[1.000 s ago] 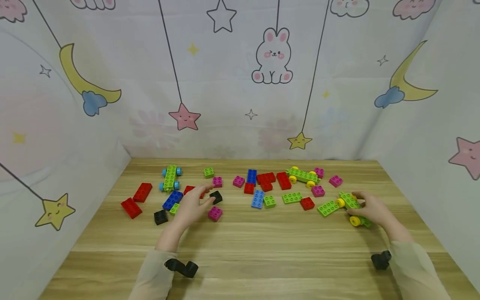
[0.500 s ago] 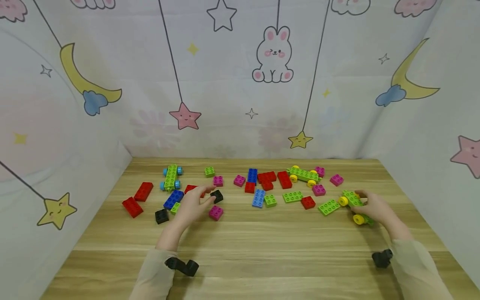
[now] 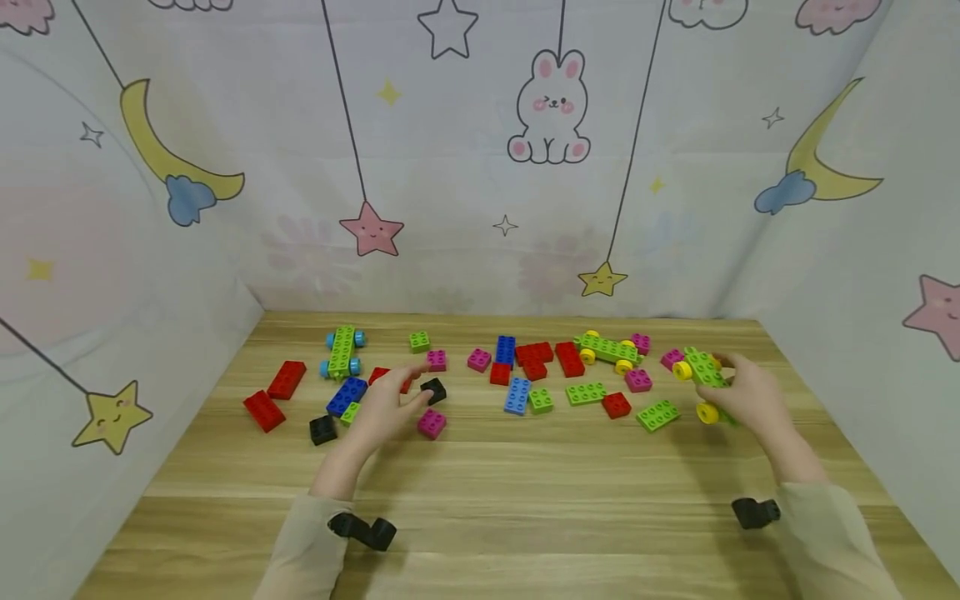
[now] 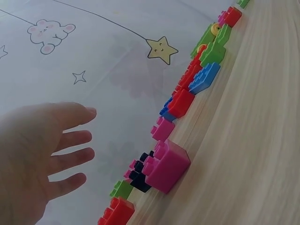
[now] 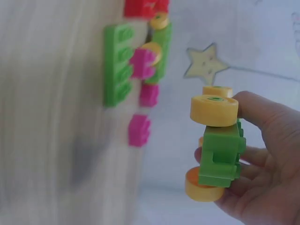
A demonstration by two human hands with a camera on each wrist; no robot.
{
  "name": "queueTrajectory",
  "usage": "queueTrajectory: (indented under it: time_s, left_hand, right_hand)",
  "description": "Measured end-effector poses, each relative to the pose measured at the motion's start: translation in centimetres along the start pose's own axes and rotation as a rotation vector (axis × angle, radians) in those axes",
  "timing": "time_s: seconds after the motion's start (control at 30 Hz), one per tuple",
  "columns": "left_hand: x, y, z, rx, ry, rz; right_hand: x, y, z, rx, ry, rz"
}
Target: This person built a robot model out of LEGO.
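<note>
The right hand [image 3: 750,398] grips a green car base with yellow wheels [image 3: 703,368] at the table's right side. In the right wrist view the car base [image 5: 220,152] is raised off the tabletop, fingers and thumb curled round its sides [image 5: 276,150]. My left hand [image 3: 384,410] hovers with relaxed, parted fingers beside a black brick [image 3: 433,390] and a magenta brick [image 3: 432,423]. Nothing lies between its fingers in the left wrist view, where the hand [image 4: 42,154] appears left of the magenta brick [image 4: 166,166].
Across the back of the wooden table [image 3: 480,500] lie loose red, blue, green, black and magenta bricks. A second yellow-wheeled car base [image 3: 607,350] stands at the back right, a blue-wheeled one [image 3: 342,352] at the back left. A printed cloth [image 3: 450,167] hangs behind.
The right hand has lifted the yellow-wheeled car base and carried it slightly toward the back. The left hand has stayed in place.
</note>
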State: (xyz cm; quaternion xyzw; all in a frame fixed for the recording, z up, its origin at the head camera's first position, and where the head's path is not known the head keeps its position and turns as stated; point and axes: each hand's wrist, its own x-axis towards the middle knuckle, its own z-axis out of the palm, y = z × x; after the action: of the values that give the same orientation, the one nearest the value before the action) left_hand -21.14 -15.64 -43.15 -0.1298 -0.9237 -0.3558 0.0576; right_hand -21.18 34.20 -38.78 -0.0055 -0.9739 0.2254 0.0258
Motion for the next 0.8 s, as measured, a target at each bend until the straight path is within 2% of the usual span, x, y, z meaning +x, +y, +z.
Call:
queueTrajectory:
  time_s: [0.23,0.4,0.57,0.8]
  left_hand:
    - [-0.2,0.6,-0.2,0.013,-0.012,0.004]
    - [-0.3,1.1,-0.2,0.005,-0.042,0.005]
    - [-0.4,1.4,-0.1,-0.015,-0.077,0.041]
    - [-0.5,2.2,0.2,-0.03,-0.102,0.102]
  right_hand:
    - [-0.4,-5.3,-0.2,0.034,0.053,-0.055]
    - [-0.7,-8.7,0.6,0.08,0.053,-0.095]
    - [-0.9,-11.5,2.1,0.169,0.022,-0.137]
    - [-1.2,-14.5,5.6,0.253,-0.046,-0.172]
